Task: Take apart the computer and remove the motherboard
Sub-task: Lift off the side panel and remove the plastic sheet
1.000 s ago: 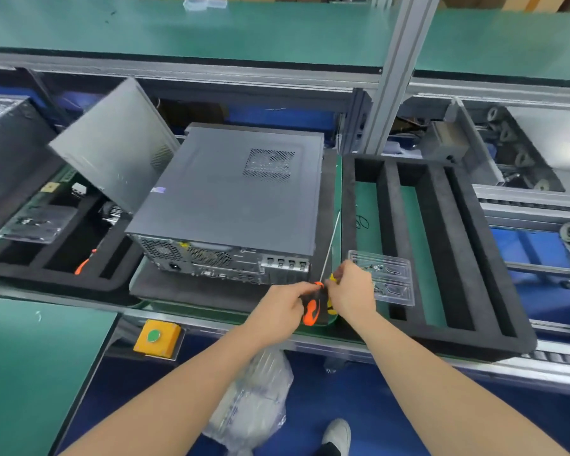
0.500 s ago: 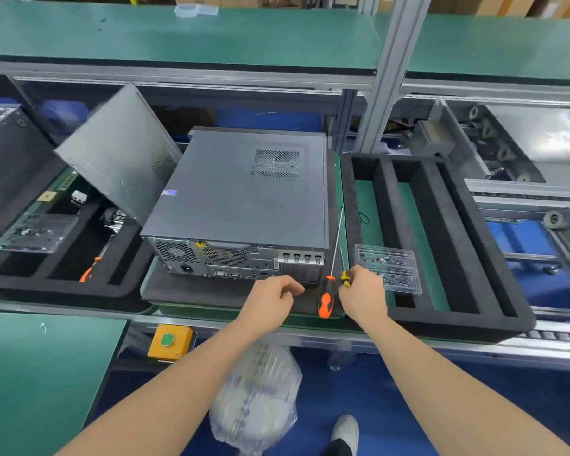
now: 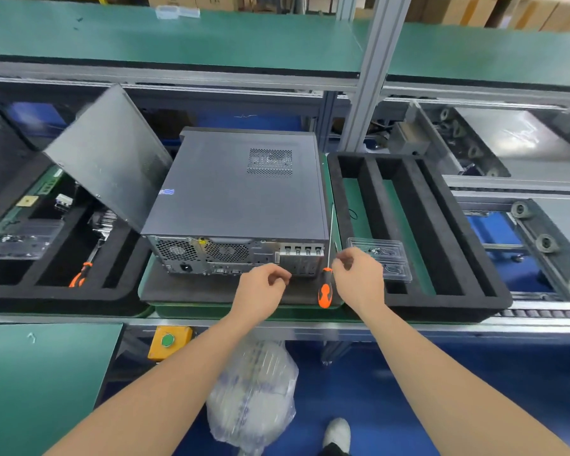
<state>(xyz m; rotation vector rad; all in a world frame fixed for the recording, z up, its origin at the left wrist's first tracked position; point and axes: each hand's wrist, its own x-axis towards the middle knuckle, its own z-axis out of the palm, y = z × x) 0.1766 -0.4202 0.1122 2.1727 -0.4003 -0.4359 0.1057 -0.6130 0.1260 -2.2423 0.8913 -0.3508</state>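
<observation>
Motherboard out of sight: the grey computer (image 3: 237, 192) lies on its side with its cover closed, on a dark foam mat (image 3: 185, 287) at the middle of the bench, rear panel facing the person. The ports on that panel are too small to make out. The left hand (image 3: 260, 291) hovers just near the rear panel's lower edge, fingers curled toward the palm with nothing visible in them. The right hand (image 3: 359, 278) is raised off the case's near right corner, thumb and forefinger drawn together; a thin blurred sliver shows at the tips, and whether they pinch it cannot be told. Between the hands an orange-handled screwdriver (image 3: 324, 291) lies on the mat, its shaft running far along the case's right side. The right hand partly hides a clear plastic tray (image 3: 392, 258) in the black foam tray (image 3: 441, 307).
</observation>
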